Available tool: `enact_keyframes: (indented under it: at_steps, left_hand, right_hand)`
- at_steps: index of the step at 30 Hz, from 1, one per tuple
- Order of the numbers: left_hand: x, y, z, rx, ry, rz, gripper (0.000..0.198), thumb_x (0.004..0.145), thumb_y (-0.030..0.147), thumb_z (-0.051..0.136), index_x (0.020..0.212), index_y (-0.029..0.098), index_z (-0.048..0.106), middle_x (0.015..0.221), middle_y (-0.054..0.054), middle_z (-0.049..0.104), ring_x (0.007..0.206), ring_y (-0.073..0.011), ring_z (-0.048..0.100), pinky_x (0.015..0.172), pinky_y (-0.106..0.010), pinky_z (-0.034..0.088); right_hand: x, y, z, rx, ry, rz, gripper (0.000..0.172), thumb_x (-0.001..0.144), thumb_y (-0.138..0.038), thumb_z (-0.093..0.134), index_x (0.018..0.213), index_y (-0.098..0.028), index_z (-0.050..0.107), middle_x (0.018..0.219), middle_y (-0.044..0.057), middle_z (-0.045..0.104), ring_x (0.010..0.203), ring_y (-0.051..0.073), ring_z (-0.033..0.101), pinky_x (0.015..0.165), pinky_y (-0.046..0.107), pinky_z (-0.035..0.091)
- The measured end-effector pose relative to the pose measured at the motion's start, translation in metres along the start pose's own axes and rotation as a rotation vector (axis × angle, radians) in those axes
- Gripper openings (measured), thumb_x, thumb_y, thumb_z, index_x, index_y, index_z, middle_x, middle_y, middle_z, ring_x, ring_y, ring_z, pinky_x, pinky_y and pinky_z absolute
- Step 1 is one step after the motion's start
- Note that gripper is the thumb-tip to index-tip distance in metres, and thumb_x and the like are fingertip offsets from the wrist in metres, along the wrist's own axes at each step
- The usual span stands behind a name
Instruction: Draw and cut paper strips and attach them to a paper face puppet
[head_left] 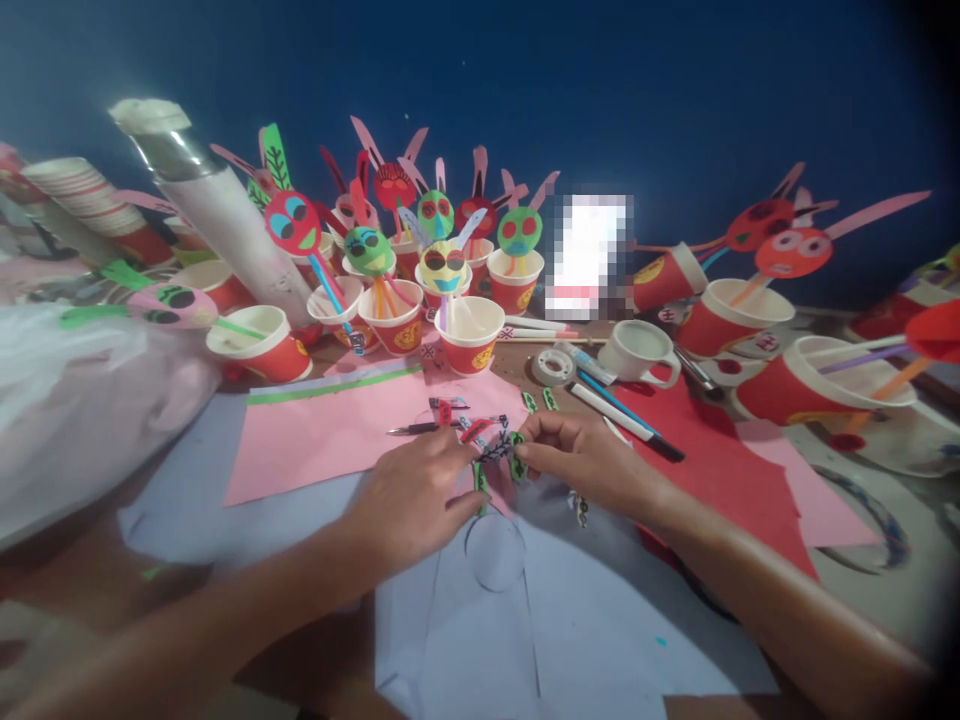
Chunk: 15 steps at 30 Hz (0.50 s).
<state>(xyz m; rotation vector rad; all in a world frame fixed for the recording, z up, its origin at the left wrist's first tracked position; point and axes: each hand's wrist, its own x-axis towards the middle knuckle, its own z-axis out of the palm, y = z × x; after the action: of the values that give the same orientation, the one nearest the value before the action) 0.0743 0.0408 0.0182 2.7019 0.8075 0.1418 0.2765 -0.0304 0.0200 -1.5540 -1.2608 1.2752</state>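
My right hand (581, 460) pinches a small green paper cutout (517, 462) with black markings between thumb and fingertips. My left hand (420, 490) lies low over the paper, thumb and index finger apart, with the thumb at another green cutout (480, 482). Between the hands is a cluster of small decorated pieces, among them a red cutout (475, 431) and a pale one with black branching lines (495, 447). A black pen (424, 429) lies just beyond my left fingers. Two more green cutouts (530, 402) are beyond my right hand.
Red paper cups (470, 335) holding paper faces on sticks stand along the back. Pink paper (322, 440), red paper (739, 480) and white sheets (480, 640) cover the tabletop. A tape roll (554, 367), white mug (639, 352) and marker (611, 410) sit right of centre; a plastic bag (90, 430) is left.
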Motion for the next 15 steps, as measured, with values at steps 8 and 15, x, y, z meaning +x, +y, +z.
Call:
enact_keyframes:
  at_steps: [8,15]
  left_hand:
    - [0.0024,0.0041,0.0008,-0.075,-0.089,-0.018,0.019,0.081,0.034,0.057,0.094,0.020,0.056,0.100,-0.005,0.059,0.090,-0.0218,0.057,0.077,-0.032,0.045]
    - [0.0045,0.0074,-0.0010,-0.326,-0.028,-0.065,0.006,0.075,0.017,0.057,0.071,0.019,0.052,0.074,0.001,0.056,0.070,-0.0144,0.052,0.062,-0.024,0.039]
  right_hand:
    - [0.0000,-0.0008,0.0019,0.013,-0.046,0.000,0.013,0.079,-0.029,0.057,0.073,-0.018,0.055,0.059,-0.005,0.053,0.053,0.008,0.048,0.050,0.020,0.035]
    - [-0.0031,-0.0036,0.0081,-0.001,-0.053,0.023,0.013,0.078,-0.029,0.057,0.071,-0.019,0.055,0.059,-0.005,0.055,0.054,0.009,0.050,0.051,0.021,0.036]
